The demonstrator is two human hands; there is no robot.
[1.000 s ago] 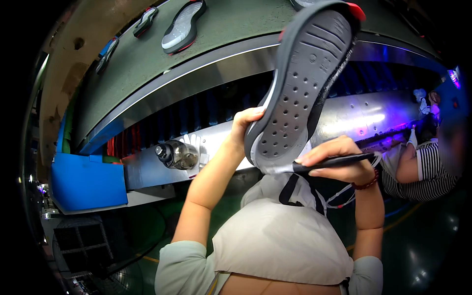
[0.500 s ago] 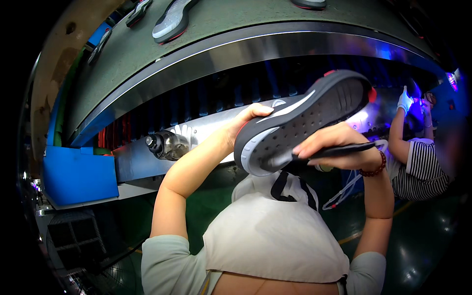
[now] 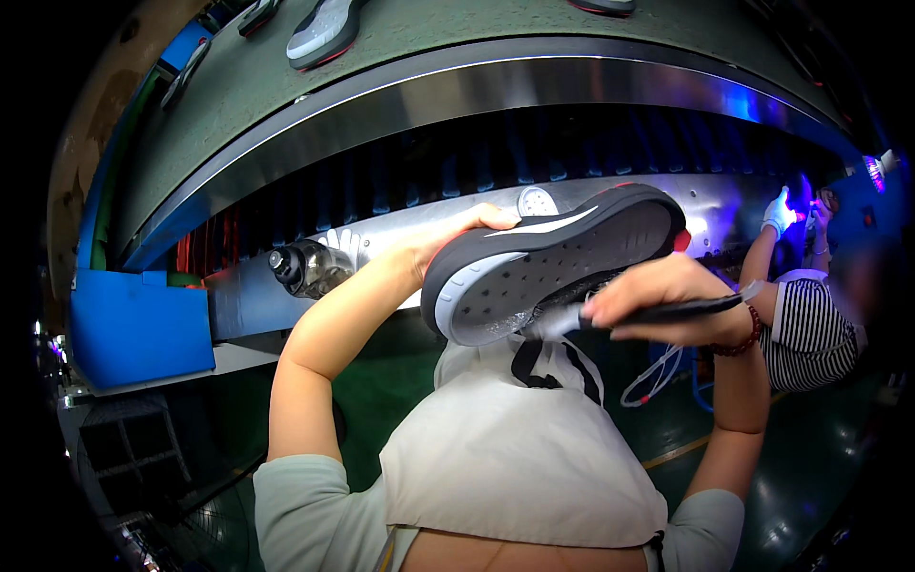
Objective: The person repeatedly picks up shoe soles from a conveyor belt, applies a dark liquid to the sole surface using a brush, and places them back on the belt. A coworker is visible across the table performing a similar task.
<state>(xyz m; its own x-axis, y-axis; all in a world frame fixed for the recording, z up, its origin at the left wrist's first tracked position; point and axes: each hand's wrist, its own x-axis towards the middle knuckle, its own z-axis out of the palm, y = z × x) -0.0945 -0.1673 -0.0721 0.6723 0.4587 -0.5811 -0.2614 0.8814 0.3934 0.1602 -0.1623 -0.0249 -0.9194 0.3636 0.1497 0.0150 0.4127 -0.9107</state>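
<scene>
My left hand (image 3: 456,232) grips a dark grey shoe (image 3: 553,257) from behind, holding it sideways with its dotted sole facing me and its toe toward the left. My right hand (image 3: 667,296) is closed around a thin black brush (image 3: 658,312), whose pale bristle tip touches the lower edge of the sole near the middle. The shoe has a white stripe on its side and a red heel patch. A light apron (image 3: 515,458) covers my front below both arms.
A curved green conveyor (image 3: 400,57) with a steel rim carries other shoes (image 3: 324,29) above. A clear bottle (image 3: 307,269) lies on the metal ledge, left of my arm. A blue bin (image 3: 143,329) sits at left. Another person in a striped shirt (image 3: 810,324) works at right.
The shoe has tipped down from nearly upright to lying sideways, and both hands have come lower. The brush tip now rests against the sole's edge.
</scene>
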